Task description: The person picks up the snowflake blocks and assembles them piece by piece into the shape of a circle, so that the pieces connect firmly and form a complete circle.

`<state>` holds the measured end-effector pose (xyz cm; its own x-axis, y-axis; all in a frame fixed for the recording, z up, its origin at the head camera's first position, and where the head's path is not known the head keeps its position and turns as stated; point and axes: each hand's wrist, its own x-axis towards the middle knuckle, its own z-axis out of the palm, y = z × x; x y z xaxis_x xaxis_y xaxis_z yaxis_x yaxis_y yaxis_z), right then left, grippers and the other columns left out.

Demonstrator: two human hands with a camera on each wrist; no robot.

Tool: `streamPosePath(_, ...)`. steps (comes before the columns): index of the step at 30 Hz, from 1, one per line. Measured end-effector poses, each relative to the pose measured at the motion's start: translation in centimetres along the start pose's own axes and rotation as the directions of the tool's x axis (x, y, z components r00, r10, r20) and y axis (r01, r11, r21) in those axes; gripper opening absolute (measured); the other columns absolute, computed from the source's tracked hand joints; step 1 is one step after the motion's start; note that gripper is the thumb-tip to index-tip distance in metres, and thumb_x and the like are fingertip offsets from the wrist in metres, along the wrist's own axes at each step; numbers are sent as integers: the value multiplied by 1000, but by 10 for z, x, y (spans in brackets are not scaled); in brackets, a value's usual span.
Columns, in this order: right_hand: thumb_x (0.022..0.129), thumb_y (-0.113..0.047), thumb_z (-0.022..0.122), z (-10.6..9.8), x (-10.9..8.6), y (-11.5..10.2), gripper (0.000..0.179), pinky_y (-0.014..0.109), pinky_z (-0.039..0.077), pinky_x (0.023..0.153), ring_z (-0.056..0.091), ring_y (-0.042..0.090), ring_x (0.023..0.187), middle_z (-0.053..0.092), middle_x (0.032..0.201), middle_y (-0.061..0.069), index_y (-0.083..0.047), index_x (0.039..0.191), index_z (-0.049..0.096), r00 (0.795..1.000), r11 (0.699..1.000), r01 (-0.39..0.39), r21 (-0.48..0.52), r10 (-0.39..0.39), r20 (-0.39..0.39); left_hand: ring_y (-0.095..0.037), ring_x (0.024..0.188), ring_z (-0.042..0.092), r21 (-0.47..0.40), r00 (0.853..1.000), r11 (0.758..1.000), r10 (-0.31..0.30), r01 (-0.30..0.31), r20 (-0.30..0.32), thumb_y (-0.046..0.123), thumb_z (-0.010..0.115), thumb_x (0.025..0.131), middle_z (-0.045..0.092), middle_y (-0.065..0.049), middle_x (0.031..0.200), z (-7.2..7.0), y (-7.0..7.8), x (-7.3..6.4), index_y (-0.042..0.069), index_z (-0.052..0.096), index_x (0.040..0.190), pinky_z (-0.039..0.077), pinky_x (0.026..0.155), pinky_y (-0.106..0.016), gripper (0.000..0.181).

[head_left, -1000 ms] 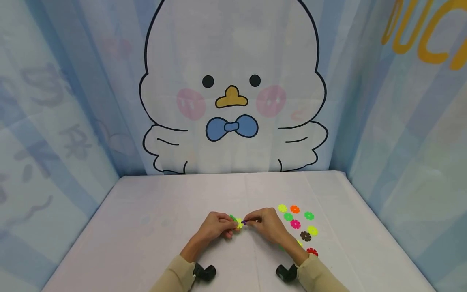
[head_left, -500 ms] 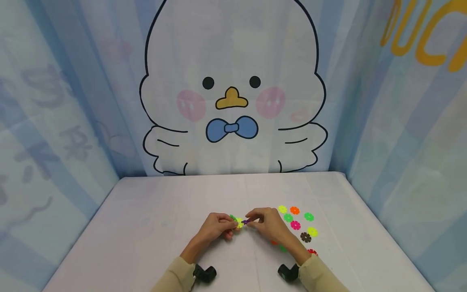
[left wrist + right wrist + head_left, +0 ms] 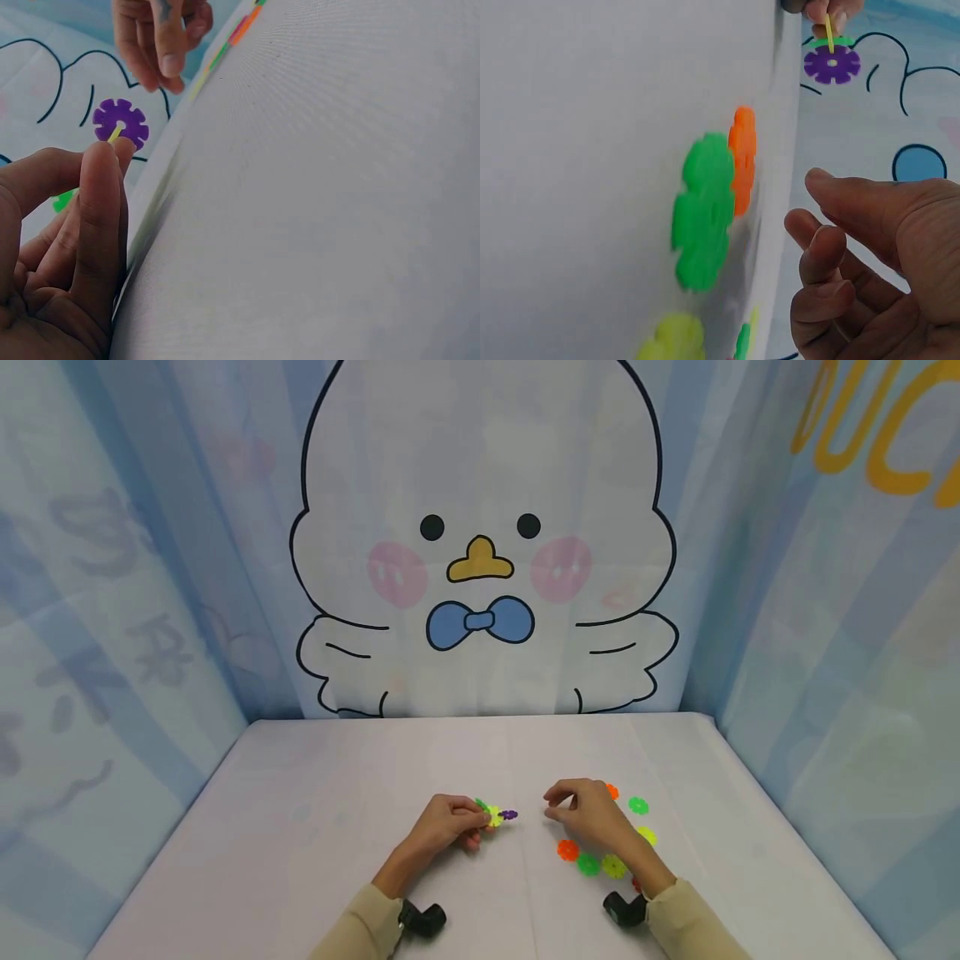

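Note:
My left hand (image 3: 448,822) pinches a small joined piece of plastic snowflake discs between thumb and fingers, above the table's middle. In it a green disc (image 3: 481,803) and a yellow disc (image 3: 496,817) sit by the fingertips. A purple disc (image 3: 510,815) stands out at the right end, slotted edge-on to the yellow one; the left wrist view shows the notched face of the purple disc (image 3: 112,112). To the right, my right hand (image 3: 588,814) is held over the loose discs, its thumb and fingers loosely bent and nothing between them.
Loose discs lie on the white table (image 3: 337,860) under and around the right forearm, among them an orange disc (image 3: 567,850), a green disc (image 3: 588,864) and a yellow-green disc (image 3: 613,866). A curtain with a cartoon duck (image 3: 480,677) hangs behind the table.
My right hand has let go of the purple disc and moved right, over the loose discs. The purple disc stays on the joined piece in my left hand, which has hardly moved.

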<state>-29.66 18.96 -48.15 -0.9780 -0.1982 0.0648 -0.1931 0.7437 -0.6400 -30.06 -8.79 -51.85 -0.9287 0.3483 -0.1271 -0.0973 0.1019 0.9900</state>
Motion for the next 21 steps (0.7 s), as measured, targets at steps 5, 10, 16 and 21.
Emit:
streamPosePath(5, 91, -14, 83, -18, -3, 23, 13, 22, 48, 65, 55, 11, 69, 77, 93, -2, -12, 103, 80, 999, 996, 22, -84, -25, -33, -6, 58, 66, -1, 1000, 1000, -6, 6, 4, 14, 79, 94, 82, -16, 91, 0, 1, -1, -5, 73, 103, 59, 58, -21, 22)
streamPosePath(10, 90, -14, 84, -34, -8, 39, 16, 22, 50, 65, 57, 12, 73, 76, 94, 2, -9, 104, 79, 999, 993, -5, -122, 0, -41, -6, 59, 65, -3, 1000, 1000, -8, 8, 7, 14, 79, 95, 82, -15, 90, 0, 2, -2, -5, 73, 104, 59, 58, -21, 22)
streamPosePath(16, 91, -18, 83, -46, -15, 50, 18, 26, 52, 68, 58, 16, 80, 74, 95, 3, -8, 105, 78, 997, 986, -70, -148, 67, -25, -6, 60, 66, -4, 1000, 1000, 0, 1, 15, 14, 79, 95, 82, -16, 91, -2, 2, -2, -6, 73, 105, 59, 59, -21, 23)
streamPosePath(21, 90, -21, 85, -51, -21, 55, 20, 26, 52, 70, 58, 17, 83, 70, 90, 2, -7, 102, 78, 994, 973, -109, -201, 113, 8, -6, 60, 66, 4, 1000, 1000, 5, -5, 23, 16, 78, 95, 82, -17, 92, -2, 2, -2, -5, 74, 105, 60, 60, -22, 24)
